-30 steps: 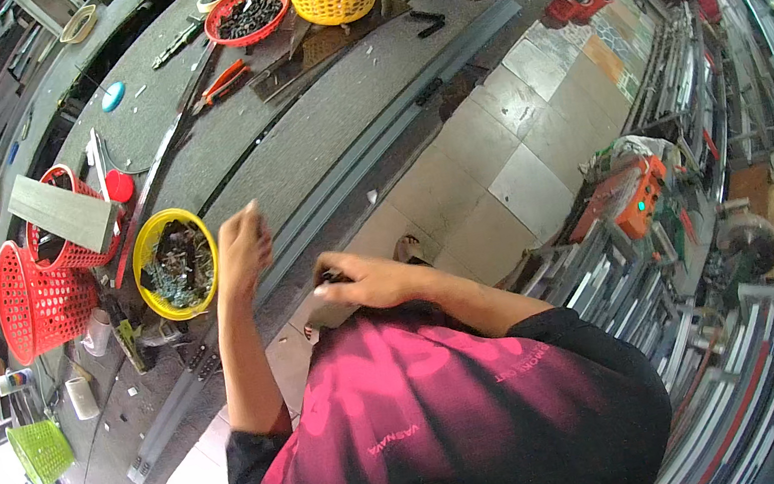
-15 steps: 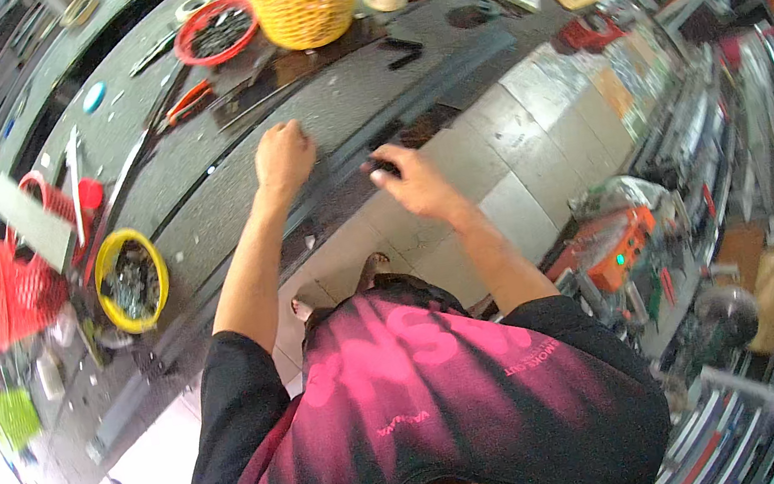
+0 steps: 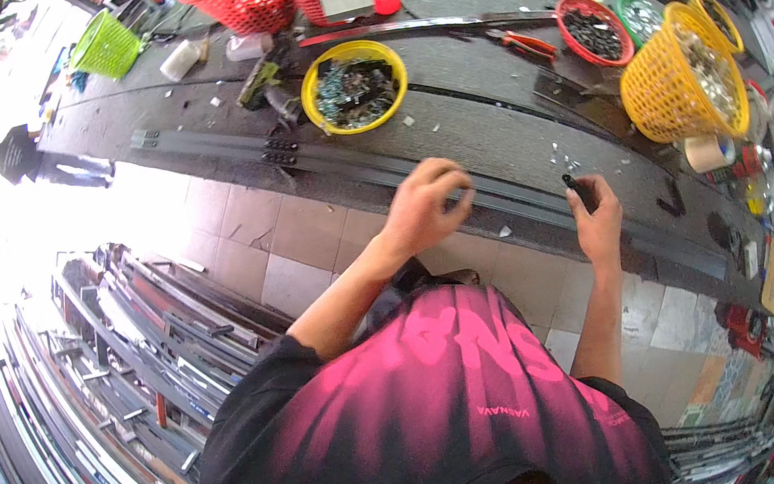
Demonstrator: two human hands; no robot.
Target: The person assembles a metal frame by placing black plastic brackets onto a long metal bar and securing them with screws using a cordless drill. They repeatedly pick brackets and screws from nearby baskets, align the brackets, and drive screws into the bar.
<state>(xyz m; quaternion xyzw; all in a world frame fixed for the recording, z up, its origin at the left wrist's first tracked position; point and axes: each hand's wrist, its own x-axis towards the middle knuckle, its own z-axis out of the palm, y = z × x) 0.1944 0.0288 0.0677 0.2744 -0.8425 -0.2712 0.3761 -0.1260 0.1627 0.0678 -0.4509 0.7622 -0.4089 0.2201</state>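
Long dark grey metal profiles (image 3: 345, 166) lie along the near edge of the workbench. Just above them is my left hand (image 3: 424, 206), its fingers curled round toward the thumb; whether anything small sits in them cannot be made out. My right hand (image 3: 599, 227), further right over the same profiles, pinches a small black piece (image 3: 584, 193) between thumb and fingers, with the piece's end poking up. Toward the profiles' left end, a cluster of small black fittings (image 3: 280, 152) rests on them. An L-shaped black piece (image 3: 670, 197) lies on the bench right of my right hand.
Beyond my hands are a yellow bowl (image 3: 312, 102) of small metal parts, red-handled pliers (image 3: 533, 44), a red bowl (image 3: 564, 19) of black parts and a yellow basket (image 3: 653, 98). Racked metal bars (image 3: 68, 465) fill the lower left. Another person (image 3: 19, 156) stands far left.
My view has swung left along the bench. My left hand has gone from a fist over the bench to curled fingers above the profiles. My right hand has moved over the profiles.
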